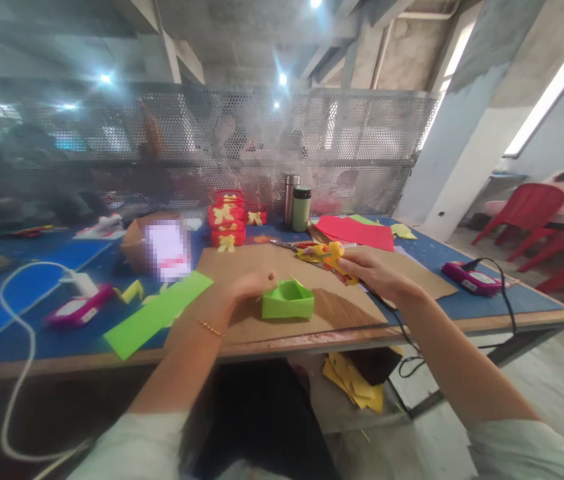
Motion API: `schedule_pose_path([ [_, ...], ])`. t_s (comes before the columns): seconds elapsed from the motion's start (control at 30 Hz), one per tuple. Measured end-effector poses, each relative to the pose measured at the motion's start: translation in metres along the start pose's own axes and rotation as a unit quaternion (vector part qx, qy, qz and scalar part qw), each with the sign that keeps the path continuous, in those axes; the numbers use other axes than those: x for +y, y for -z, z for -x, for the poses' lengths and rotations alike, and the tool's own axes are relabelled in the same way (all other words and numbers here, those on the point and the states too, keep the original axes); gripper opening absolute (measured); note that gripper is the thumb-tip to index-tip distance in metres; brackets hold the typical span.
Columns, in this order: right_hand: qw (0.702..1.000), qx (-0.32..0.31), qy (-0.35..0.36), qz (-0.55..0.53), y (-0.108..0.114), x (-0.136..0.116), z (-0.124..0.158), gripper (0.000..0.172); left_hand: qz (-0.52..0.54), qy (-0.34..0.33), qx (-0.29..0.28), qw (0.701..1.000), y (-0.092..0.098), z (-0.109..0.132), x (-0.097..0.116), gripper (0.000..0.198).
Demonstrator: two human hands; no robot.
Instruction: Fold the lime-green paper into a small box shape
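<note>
A small green folded paper box [288, 300] sits on a brown cardboard sheet [272, 263] near the table's front edge. My left hand [248, 285] rests just left of the box, fingers curled, with nothing visible in them. My right hand [369, 270] is right of the box and grips a yellow and orange glue gun [329, 255], whose black cord runs off the table's edge. Scissors [287, 245] lie beyond on the cardboard.
Red paper boxes with yellow bows [227, 223] are stacked at the back, beside two flasks [297, 207]. Green paper strips [157, 313], red paper [357, 232], two pink devices [472, 279] and a white cable [17, 320] lie on the blue mat. Red chairs [527, 213] stand right.
</note>
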State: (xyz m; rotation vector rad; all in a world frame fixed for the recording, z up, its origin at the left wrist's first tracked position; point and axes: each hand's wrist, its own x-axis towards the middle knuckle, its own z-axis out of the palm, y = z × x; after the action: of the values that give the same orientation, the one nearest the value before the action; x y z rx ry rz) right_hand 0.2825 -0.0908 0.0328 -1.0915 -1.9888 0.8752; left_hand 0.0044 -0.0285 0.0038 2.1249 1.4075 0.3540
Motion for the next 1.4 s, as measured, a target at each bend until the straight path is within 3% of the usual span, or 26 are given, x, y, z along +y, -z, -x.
schedule_pose_path([
  [0.2, 0.993, -0.076, -0.074, -0.046, -0.021, -0.01, -0.011, 0.061, -0.009, 0.008, -0.012, 1.0, 0.005, 0.006, 0.01, 0.022],
  [0.33, 0.993, -0.092, -0.071, -0.005, -0.026, -0.012, -0.016, 0.055, -0.01, 0.007, -0.013, 1.0, 0.005, 0.005, 0.009, 0.025],
  [0.93, 0.994, -0.078, 0.006, 0.075, -0.033, 0.004, -0.024, 0.047, -0.025, -0.028, -0.013, 0.999, 0.005, 0.005, 0.006, 0.031],
  [1.4, 0.991, -0.074, 0.029, 0.111, -0.035, 0.009, -0.028, 0.045, -0.022, -0.01, -0.016, 1.0, 0.004, 0.004, 0.007, 0.024],
])
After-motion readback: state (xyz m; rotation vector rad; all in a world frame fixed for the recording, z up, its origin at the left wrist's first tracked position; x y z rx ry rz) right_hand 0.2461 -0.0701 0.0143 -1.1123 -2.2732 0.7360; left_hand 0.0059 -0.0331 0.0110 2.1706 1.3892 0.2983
